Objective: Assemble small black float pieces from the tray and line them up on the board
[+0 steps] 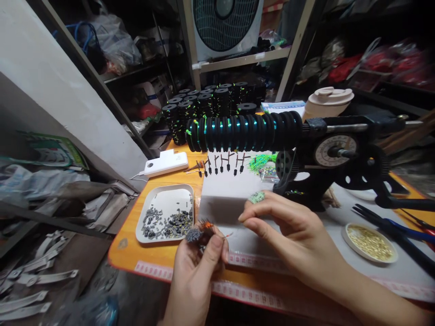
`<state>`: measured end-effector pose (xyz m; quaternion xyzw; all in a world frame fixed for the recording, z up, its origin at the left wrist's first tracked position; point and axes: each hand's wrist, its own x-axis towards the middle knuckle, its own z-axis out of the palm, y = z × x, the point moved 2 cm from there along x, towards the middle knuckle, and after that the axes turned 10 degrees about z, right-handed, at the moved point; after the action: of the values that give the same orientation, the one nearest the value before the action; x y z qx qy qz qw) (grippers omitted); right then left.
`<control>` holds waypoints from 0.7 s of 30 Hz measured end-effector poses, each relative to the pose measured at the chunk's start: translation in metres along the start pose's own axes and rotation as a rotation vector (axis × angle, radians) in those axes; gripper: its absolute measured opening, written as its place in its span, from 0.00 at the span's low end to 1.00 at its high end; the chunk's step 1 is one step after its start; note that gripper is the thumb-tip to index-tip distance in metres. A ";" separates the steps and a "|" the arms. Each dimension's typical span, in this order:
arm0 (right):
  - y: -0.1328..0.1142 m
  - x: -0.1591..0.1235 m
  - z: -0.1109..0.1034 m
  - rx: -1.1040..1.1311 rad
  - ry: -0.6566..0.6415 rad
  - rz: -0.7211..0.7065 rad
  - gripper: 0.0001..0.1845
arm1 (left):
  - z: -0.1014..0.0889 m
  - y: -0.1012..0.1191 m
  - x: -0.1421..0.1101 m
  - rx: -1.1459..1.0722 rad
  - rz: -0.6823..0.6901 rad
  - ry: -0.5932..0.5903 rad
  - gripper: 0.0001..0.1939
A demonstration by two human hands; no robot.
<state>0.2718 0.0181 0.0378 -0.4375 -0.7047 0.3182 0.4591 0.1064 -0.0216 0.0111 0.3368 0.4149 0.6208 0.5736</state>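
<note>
My left hand [204, 267] is closed around a small bundle of thin strands, dark and bristly with bright orange [207, 225]. A thin piece with a red tip pokes out by the thumb. A grey speckled wrap covers one of its fingertips. To the right, my right hand [288, 231] has thumb and forefinger pinched together; anything between them is too small to make out. Green patterned tape [256, 197] is wound on one of its fingers. Above both hands runs a black ridged roller [244, 131] wound with shiny blue-green line, and several small dark pieces [221, 167] hang below it.
A white tray [141, 226] of small grey and black parts stands left. Right are a dish [345, 233] of gold-coloured bits, pliers [380, 219] and a black winding machine [306, 176]. Black spools [205, 106], a lidded cup [328, 106] and a white power bank [166, 165] sit behind.
</note>
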 end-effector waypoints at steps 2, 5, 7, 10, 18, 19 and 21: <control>0.000 0.000 0.001 0.006 -0.007 0.012 0.06 | 0.000 -0.001 -0.001 -0.040 -0.047 -0.035 0.14; -0.001 -0.001 0.002 0.020 -0.019 0.016 0.06 | 0.001 -0.003 -0.001 -0.113 -0.126 -0.089 0.15; -0.002 -0.001 0.002 0.028 -0.023 0.014 0.06 | 0.001 -0.004 0.000 -0.153 -0.174 -0.124 0.16; -0.003 -0.001 0.002 0.035 -0.031 0.010 0.06 | 0.000 -0.005 0.001 -0.208 -0.233 -0.152 0.16; -0.004 0.000 0.002 0.028 -0.025 0.007 0.07 | -0.001 -0.007 0.003 -0.251 -0.272 -0.172 0.14; -0.004 0.000 0.002 0.026 -0.018 0.008 0.06 | -0.001 -0.007 0.003 -0.262 -0.279 -0.171 0.13; -0.004 0.000 0.002 0.027 -0.020 0.007 0.06 | -0.001 -0.007 0.002 -0.278 -0.296 -0.168 0.13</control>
<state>0.2687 0.0160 0.0405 -0.4305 -0.7032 0.3338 0.4569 0.1080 -0.0195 0.0042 0.2404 0.3210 0.5506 0.7321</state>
